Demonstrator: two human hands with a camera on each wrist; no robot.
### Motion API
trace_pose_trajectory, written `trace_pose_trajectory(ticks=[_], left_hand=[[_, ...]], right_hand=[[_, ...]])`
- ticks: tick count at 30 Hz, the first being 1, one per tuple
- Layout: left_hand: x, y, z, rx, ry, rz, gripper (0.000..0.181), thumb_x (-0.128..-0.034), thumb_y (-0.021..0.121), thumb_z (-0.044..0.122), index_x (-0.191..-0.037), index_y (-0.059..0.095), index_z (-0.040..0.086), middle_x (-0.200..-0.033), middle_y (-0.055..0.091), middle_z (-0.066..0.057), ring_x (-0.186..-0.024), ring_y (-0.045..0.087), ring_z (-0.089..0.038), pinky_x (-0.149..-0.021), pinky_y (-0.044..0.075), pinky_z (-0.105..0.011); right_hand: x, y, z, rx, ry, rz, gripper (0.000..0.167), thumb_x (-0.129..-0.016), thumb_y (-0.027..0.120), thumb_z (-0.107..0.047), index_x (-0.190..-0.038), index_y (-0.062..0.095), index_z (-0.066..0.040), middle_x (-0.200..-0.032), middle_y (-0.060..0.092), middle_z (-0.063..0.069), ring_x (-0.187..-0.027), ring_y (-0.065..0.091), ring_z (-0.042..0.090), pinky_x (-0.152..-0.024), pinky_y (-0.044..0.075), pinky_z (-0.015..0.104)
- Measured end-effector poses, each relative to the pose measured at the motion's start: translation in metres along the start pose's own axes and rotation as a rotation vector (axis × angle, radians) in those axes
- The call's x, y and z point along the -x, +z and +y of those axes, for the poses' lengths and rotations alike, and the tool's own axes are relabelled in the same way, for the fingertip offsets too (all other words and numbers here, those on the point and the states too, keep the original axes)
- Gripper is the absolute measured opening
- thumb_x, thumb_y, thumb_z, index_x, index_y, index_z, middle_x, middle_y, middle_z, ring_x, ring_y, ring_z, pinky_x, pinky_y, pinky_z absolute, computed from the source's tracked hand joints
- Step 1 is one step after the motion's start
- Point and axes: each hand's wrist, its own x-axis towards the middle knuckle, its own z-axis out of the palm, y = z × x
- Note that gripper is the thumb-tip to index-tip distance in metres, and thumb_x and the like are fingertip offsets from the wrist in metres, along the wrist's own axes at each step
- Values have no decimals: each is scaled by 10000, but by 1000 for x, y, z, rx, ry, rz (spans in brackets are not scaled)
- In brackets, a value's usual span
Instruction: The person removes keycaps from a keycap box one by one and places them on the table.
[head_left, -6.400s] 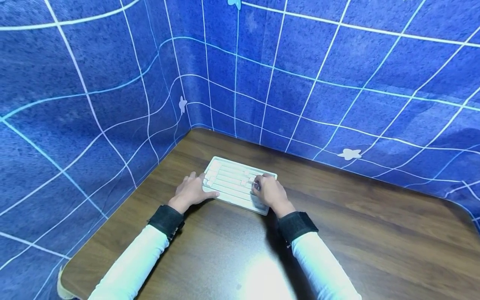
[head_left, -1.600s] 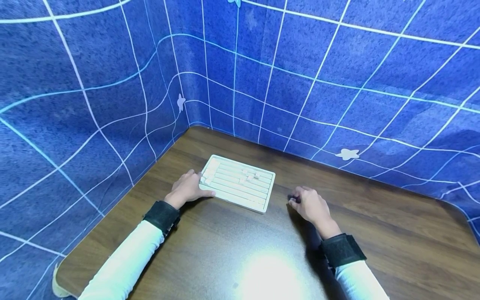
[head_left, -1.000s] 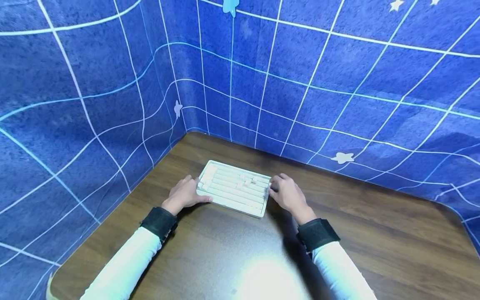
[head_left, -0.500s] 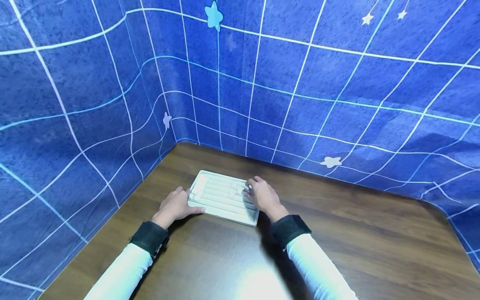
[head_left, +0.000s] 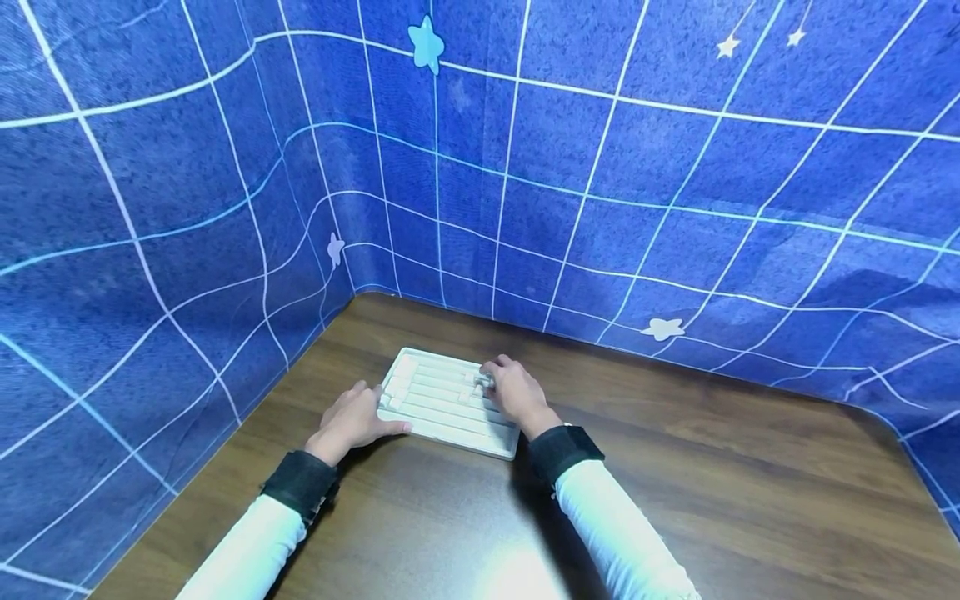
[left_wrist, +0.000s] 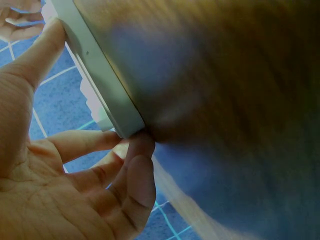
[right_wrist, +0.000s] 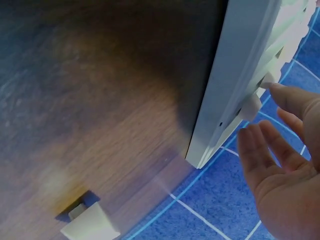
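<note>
While my left hand (head_left: pixel 351 421) grips the pale tray (head_left: pixel 442 422) near the table's (head_left: pixel 675 467) far left corner, loosening could let it skid; my right hand (head_left: pixel 517 395), pinching or not I cannot tell, could jostle a white piece (right_wrist: pixel 250 107) by crowding.

Between the left hand's (head_left: pixel 351 421) thumb and fingers stands the corner of the pale green-white, rectangular plastic tray (head_left: pixel 454 442), blocking that gap. Just right of those fingers, small white blocks (head_left: pixel 403 371) rise; past them, low ridges leave a passage overhead toward the right hand (head_left: pixel 517 392), whose fingertips pinch one small white block (right_wrist: pixel 269 79). Rightward and nearer than these fingers, brown wood tabletop (head_left: pixel 697 467) lies open; beyond them, a strip ends at the blue, grid-patterned wall (head_left: pixel 570 200).
</note>
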Motion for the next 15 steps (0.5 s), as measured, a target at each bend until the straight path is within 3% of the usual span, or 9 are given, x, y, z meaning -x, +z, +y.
trace_pose_trajectory(ticks=[9,15], left_hand=[[-1,3,-1,-7,27,23,999,-715,736,675,-1361,521,-55,-1244,561,-285,-1069,590,-399,-770,537,-546],[0,2,-1,-8,21,24,987,-727,735,661,-1369,512,-55,-1293,541,-304,-1129,569,-423,-815,523,-581]], right_hand=[[-1,4,-1,66,54,-58,248,-863,701,-64,-1097,731,-138,-1208,667,77,-1056,653,301,-804,578,406],[0,7,2,60,52,-55,184,-859,683,-38,-986,756,-149,-1104,700,49,-997,675,292,-765,578,411]])
